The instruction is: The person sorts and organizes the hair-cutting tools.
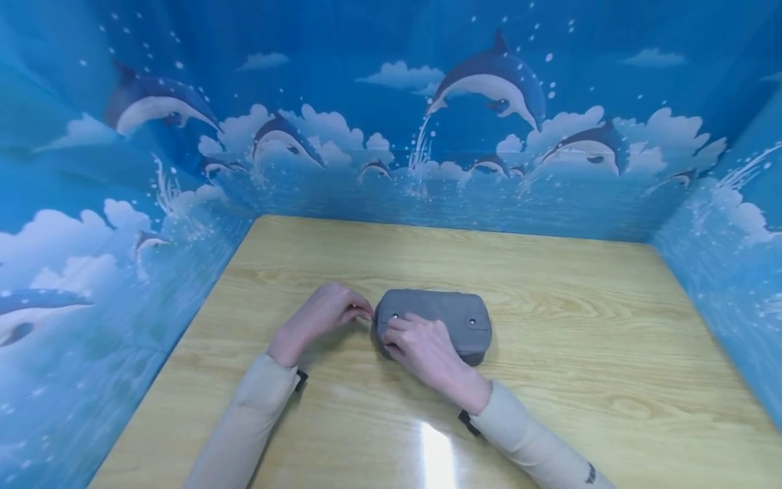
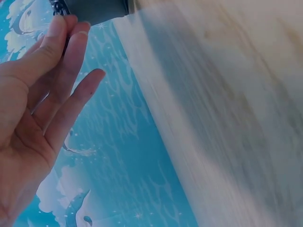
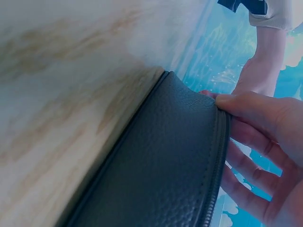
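A grey leather-look zip pouch with two metal snaps lies on the table. My left hand is at its left end. In the left wrist view, thumb and forefinger pinch a dark zipper pull at the pouch's corner, which is partly hidden by the fingertips. My right hand lies over the pouch's front left part. In the right wrist view, its thumb presses the side wall near the zipper while the fingers reach over the other face, gripping the edge. The zipper looks closed along the stretch that shows.
The pouch rests on a light wood-grain table. A blue dolphin-print curtain stands round the table's back and sides. Dark straps sit at the cuffs of both light sleeves.
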`<act>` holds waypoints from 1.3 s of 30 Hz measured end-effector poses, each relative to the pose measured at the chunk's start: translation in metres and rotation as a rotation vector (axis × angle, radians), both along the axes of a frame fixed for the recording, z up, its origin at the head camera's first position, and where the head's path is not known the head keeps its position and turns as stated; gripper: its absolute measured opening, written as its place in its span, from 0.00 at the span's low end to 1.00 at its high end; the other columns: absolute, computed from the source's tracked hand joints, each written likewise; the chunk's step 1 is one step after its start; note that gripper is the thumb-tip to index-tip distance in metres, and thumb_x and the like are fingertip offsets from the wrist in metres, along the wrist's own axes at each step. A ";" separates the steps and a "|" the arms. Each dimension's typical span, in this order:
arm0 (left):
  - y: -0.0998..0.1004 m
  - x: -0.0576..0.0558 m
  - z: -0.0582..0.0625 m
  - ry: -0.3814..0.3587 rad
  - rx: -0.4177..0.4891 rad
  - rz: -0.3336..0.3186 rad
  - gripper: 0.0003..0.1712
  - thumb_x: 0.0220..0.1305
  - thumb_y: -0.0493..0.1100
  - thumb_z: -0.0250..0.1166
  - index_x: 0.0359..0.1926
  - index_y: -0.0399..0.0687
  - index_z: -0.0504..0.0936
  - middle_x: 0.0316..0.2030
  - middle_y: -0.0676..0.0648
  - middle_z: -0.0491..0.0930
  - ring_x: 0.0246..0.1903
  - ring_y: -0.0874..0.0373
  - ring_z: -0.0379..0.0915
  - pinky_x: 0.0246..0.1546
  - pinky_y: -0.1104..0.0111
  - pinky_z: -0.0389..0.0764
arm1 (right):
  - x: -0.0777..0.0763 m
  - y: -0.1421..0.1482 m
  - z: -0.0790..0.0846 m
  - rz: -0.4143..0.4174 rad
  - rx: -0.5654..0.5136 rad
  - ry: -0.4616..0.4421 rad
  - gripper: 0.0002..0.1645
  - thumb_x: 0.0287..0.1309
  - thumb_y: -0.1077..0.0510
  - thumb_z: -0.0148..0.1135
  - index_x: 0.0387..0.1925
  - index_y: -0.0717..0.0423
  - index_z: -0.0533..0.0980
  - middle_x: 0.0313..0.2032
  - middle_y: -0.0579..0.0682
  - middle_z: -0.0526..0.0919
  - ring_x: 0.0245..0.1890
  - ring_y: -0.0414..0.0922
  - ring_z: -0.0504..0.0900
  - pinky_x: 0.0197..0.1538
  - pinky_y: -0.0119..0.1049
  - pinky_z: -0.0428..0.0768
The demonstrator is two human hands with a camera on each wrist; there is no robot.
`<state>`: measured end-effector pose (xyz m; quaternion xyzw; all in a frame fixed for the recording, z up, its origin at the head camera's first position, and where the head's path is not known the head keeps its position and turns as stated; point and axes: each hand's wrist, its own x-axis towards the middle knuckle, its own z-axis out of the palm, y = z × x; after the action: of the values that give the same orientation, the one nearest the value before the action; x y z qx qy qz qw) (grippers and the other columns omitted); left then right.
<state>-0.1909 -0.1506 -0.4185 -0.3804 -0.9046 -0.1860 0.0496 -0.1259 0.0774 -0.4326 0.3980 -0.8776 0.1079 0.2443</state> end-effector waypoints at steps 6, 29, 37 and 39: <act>0.002 -0.008 -0.001 0.020 0.026 0.026 0.03 0.62 0.41 0.73 0.34 0.55 0.92 0.31 0.58 0.89 0.27 0.67 0.81 0.31 0.70 0.82 | 0.001 0.000 0.000 0.017 0.008 -0.020 0.05 0.51 0.54 0.78 0.29 0.43 0.86 0.27 0.36 0.80 0.25 0.37 0.73 0.18 0.23 0.56; 0.016 -0.028 -0.010 0.089 0.024 0.208 0.03 0.63 0.45 0.72 0.33 0.55 0.91 0.28 0.56 0.88 0.20 0.66 0.75 0.22 0.68 0.76 | 0.000 -0.003 -0.006 0.077 0.029 0.093 0.09 0.50 0.58 0.77 0.23 0.45 0.82 0.27 0.35 0.79 0.27 0.38 0.76 0.17 0.24 0.62; 0.023 -0.031 -0.008 0.081 0.001 0.236 0.03 0.62 0.46 0.73 0.33 0.55 0.91 0.29 0.55 0.88 0.21 0.64 0.76 0.22 0.68 0.75 | -0.003 -0.001 -0.005 0.091 0.042 0.104 0.11 0.53 0.58 0.75 0.22 0.44 0.80 0.26 0.35 0.78 0.26 0.37 0.75 0.17 0.24 0.61; 0.026 -0.033 -0.008 0.085 -0.004 0.233 0.03 0.63 0.46 0.73 0.33 0.55 0.91 0.29 0.55 0.89 0.21 0.63 0.77 0.22 0.68 0.76 | -0.004 0.000 -0.005 0.091 0.044 0.106 0.11 0.53 0.57 0.75 0.21 0.44 0.80 0.26 0.35 0.78 0.26 0.37 0.75 0.17 0.24 0.61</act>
<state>-0.2237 -0.1248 -0.4269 -0.2802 -0.9401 -0.1607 0.1086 -0.1296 0.0779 -0.4376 0.4482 -0.8465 0.0782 0.2765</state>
